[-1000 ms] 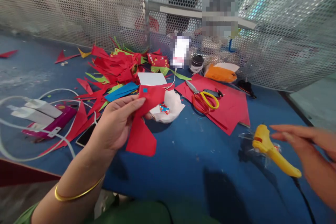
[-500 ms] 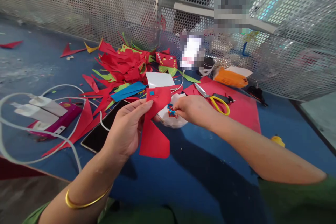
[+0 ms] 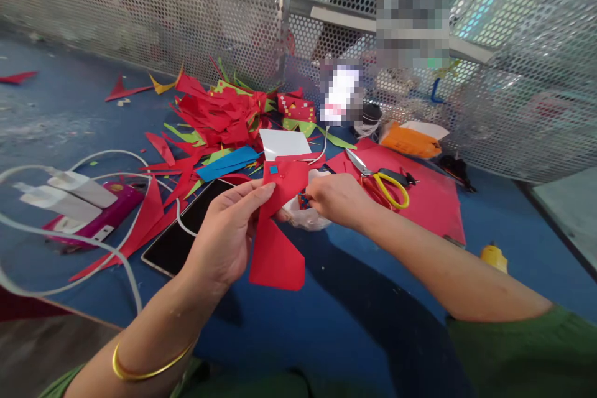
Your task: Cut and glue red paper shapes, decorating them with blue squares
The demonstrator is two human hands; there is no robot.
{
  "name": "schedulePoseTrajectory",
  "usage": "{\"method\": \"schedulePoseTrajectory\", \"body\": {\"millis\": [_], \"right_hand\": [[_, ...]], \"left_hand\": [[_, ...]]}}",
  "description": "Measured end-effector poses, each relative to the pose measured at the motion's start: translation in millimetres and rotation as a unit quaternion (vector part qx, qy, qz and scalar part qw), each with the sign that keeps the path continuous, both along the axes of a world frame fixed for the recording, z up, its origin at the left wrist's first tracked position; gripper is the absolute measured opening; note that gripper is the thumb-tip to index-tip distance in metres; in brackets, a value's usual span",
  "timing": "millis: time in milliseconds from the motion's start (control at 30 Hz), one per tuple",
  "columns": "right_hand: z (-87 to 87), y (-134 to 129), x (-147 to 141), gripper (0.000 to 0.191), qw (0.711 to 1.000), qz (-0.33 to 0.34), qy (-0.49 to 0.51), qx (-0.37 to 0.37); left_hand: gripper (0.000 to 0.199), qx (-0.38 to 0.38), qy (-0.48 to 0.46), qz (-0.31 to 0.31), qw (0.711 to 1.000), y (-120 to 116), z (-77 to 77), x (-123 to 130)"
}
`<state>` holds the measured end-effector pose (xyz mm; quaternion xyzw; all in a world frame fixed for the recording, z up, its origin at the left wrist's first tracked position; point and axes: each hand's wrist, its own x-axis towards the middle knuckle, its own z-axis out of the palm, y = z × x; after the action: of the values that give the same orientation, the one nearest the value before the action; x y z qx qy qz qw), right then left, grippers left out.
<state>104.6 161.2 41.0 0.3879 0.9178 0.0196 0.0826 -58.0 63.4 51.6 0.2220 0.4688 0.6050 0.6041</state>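
My left hand pinches a folded red paper piece between thumb and fingers. A small blue square sits on the upper part of that paper. To the right, my right hand is closed, its fingertips down at a white plastic bag. Small blue and orange-red bits show in the bag beside the fingertips. Whatever those fingertips may hold is hidden.
Yellow-handled scissors lie on a red sheet at right. Behind are red paper scraps, a lit phone and an orange packet. At left are white chargers, cables and a black tablet.
The red paper and my left hand have shifted slightly right and down in view. My right hand has moved a little left, covering more of the coloured bits.
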Motion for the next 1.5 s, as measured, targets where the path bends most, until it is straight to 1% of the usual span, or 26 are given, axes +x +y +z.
{"method": "schedulePoseTrajectory", "body": {"millis": [100,267,400,467,500,533,600,633,667,733,800,867,933,1067,1133,1200,1267,1367,1400,1467,1500], "right_hand": [[-0.9,0.1,-1.1,0.021,1.000,-0.005,0.006,-0.002],[1.4,-0.3,0.2,0.019,0.999,-0.021,0.040,-0.011],[9.4,2.0,7.6,0.019,0.994,-0.055,0.093,-0.018],[13.3,3.9,13.9,0.018,0.981,-0.084,0.170,-0.049],[14.9,4.5,17.3,0.016,0.965,-0.102,0.228,-0.084],[16.2,4.7,20.6,0.014,0.940,-0.121,0.292,-0.130],[18.9,2.5,26.4,0.010,0.873,-0.155,0.405,-0.223],[20.6,0.0,28.6,0.009,0.844,-0.170,0.441,-0.254],[22.8,-3.6,30.5,0.009,0.818,-0.186,0.470,-0.274],[28.3,-13.9,33.7,0.010,0.776,-0.219,0.517,-0.286],[34.6,-27.3,37.5,0.010,0.750,-0.243,0.547,-0.280],[39.6,-42.6,43.3,0.010,0.742,-0.248,0.564,-0.263],[41.6,-58.5,51.5,0.011,0.745,-0.248,0.574,-0.233],[35.3,-86.9,71.2,0.009,0.751,-0.234,0.594,-0.167],[29.5,-97.2,80.4,0.008,0.744,-0.229,0.604,-0.170],[23.4,-104.6,88.4,0.008,0.730,-0.235,0.610,-0.201],[17.1,-109.2,95.0,0.009,0.724,-0.250,0.604,-0.222],[7.3,-112.3,102.0,0.013,0.725,-0.285,0.591,-0.210],[4.1,-112.7,103.7,0.015,0.721,-0.294,0.593,-0.205],[-1.4,-113.0,106.0,0.017,0.706,-0.306,0.604,-0.208],[-3.4,-112.9,106.8,0.017,0.698,-0.312,0.610,-0.210]], "left_hand": [[0.010,0.006,-0.015,0.000,1.000,1.0,-0.2,-1.3],[0.008,0.006,-0.013,-0.001,1.000,1.0,-1.7,-2.4],[0.008,-0.007,-0.021,0.002,1.000,1.0,-1.3,-1.0],[0.009,-0.011,-0.024,0.006,1.000,1.5,-0.6,-0.2],[0.009,-0.011,-0.025,0.007,1.000,1.8,-0.2,0.2],[0.009,-0.011,-0.025,0.007,1.000,2.2,0.2,0.6],[0.010,-0.008,-0.024,0.003,1.000,2.6,0.4,1.5],[0.011,-0.006,-0.022,-0.002,1.000,2.6,0.1,2.0],[0.013,-0.001,-0.018,-0.007,1.000,2.5,-0.7,2.5],[0.016,0.009,-0.004,-0.022,1.000,1.9,-3.4,3.7],[0.019,0.020,0.014,-0.042,0.999,1.0,-7.1,5.6],[0.021,0.024,0.029,-0.062,0.997,-0.1,-10.0,8.8],[0.022,0.024,0.045,-0.087,0.995,-1.7,-10.7,14.3],[0.020,0.015,0.100,-0.158,0.982,-7.2,-4.5,32.5],[0.017,0.010,0.125,-0.200,0.972,-10.5,-0.6,43.6],[0.014,0.015,0.145,-0.231,0.962,-12.7,1.7,54.2],[0.012,0.022,0.161,-0.248,0.955,-13.0,1.7,63.4],[0.011,0.015,0.183,-0.265,0.947,-10.4,-0.8,73.2],[0.011,0.009,0.186,-0.269,0.945,-9.2,-2.0,75.4],[0.017,0.007,0.183,-0.276,0.944,-6.9,-4.5,78.1],[0.025,0.014,0.181,-0.279,0.943,-6.1,-5.8,78.8]]}}
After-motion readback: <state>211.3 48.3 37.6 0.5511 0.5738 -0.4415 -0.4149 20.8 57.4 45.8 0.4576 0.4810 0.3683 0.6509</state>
